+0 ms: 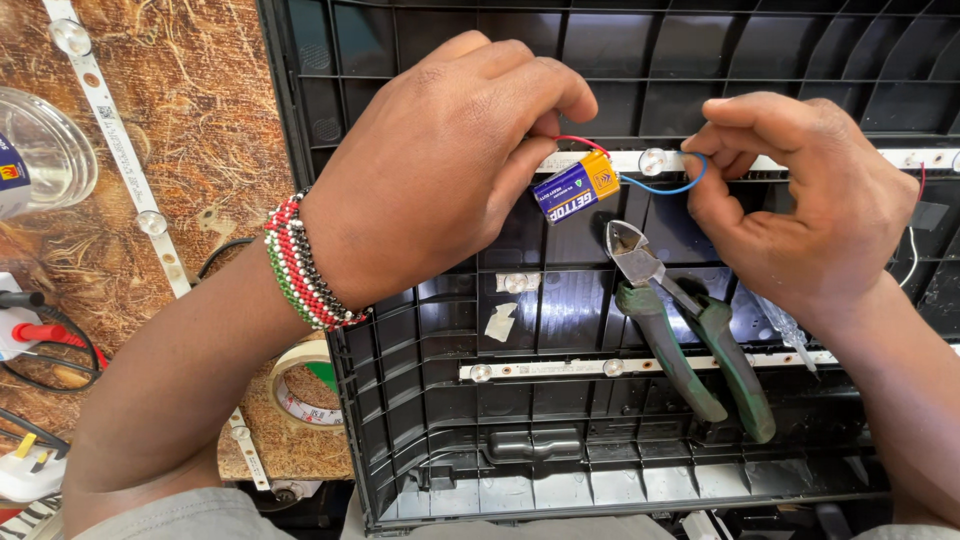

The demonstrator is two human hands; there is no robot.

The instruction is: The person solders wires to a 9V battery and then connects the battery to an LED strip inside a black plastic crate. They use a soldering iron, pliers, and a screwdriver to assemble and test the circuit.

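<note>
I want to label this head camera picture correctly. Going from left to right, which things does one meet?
Clear glass bowl → loose LED strip → masking tape roll → left hand → small blue and orange battery → green-handled cutters → right hand.

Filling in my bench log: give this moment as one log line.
left hand: holds small battery | right hand: pinches blue wire at light strip | cutters: lying on black panel

My left hand (440, 170) pinches a small rectangular blue battery with an orange end and a printed label (576, 187). At the far left edge sits a clear round plastic container with a blue-and-yellow label (12, 175).
</note>
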